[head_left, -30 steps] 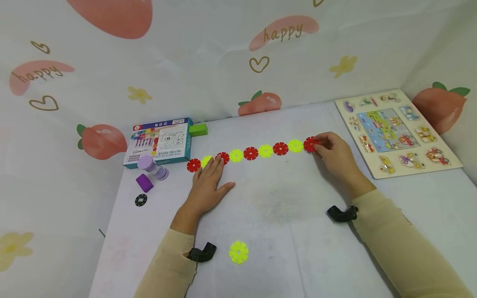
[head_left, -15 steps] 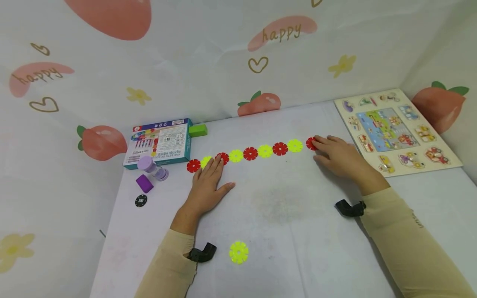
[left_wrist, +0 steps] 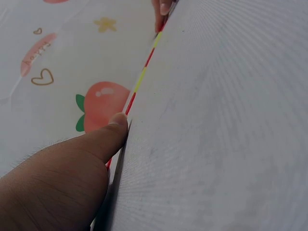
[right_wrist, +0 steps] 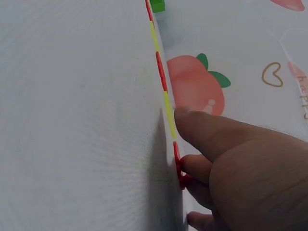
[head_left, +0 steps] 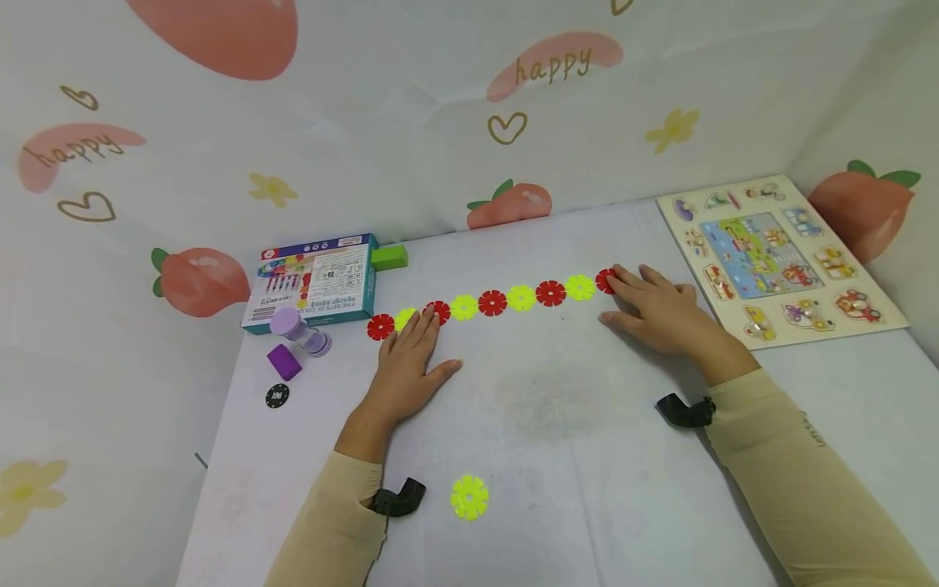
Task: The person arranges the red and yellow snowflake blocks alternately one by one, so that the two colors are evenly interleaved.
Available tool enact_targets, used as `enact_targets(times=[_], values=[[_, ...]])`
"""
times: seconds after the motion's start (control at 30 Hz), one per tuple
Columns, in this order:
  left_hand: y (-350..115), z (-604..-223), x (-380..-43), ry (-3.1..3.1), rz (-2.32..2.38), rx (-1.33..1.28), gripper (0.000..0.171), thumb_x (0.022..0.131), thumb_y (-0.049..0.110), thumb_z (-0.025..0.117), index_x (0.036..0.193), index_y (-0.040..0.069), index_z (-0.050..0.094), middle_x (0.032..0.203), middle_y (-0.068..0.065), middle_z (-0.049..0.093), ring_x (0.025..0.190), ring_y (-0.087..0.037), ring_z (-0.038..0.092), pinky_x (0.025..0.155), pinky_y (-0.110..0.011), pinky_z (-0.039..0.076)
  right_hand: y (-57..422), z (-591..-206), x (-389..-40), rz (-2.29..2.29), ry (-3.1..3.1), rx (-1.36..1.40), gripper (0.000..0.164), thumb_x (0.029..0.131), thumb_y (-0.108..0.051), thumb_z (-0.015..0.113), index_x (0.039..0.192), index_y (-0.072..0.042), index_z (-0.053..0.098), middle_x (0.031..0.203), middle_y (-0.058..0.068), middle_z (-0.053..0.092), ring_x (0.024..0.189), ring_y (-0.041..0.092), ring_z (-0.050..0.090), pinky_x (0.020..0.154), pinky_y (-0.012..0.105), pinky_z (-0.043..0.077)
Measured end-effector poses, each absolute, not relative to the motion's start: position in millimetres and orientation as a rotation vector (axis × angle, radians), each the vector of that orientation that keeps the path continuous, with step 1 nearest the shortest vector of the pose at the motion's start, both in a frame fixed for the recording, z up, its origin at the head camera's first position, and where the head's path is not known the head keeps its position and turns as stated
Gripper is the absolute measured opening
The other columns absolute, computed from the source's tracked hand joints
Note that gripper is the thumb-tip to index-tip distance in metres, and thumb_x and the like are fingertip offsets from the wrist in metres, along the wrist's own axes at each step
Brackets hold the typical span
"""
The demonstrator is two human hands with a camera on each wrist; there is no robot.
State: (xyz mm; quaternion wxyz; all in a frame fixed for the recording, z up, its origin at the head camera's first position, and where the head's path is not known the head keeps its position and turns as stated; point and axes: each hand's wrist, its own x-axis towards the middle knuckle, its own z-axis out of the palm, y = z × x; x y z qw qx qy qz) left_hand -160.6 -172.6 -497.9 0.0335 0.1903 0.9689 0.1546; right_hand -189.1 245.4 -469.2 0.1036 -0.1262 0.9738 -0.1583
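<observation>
A row of flat, notched plastic discs, red and yellow by turns, runs across the table. My left hand lies flat near its left end, fingertips on a red disc and over part of a yellow disc. At the right end my right hand touches the last red disc with straight, spread fingers. In the right wrist view two fingertips press on that red disc, beside a yellow disc. A single yellow disc lies apart, nearer the front.
At the back left are a boxed toy, a green block, a purple hourglass, a purple block and a black chip. A wooden puzzle board lies at the right. A patterned cloth wall stands behind.
My right hand has let go of its pinch on the last red disc, spread its fingers over it and slid it left toward the neighbouring yellow disc. The left hand stays put.
</observation>
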Motion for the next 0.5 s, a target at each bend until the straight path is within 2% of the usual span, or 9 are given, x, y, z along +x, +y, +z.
enact_targets(times=[0.5], values=[[-171.3,-494.3,-159.7,2.975,0.465,0.583,0.089,0.087,0.067,0.048,0.154,0.018,0.017,0.159,0.005,0.007,0.144,-0.019,0.000,0.111,-0.054,0.002,246.3,-468.2,-188.4,-0.529,2.851,-0.410,0.085,0.088,-0.066,0.050,0.152,-0.016,0.027,0.159,0.001,0.013,0.144,0.032,0.004,0.092,0.065,0.016]])
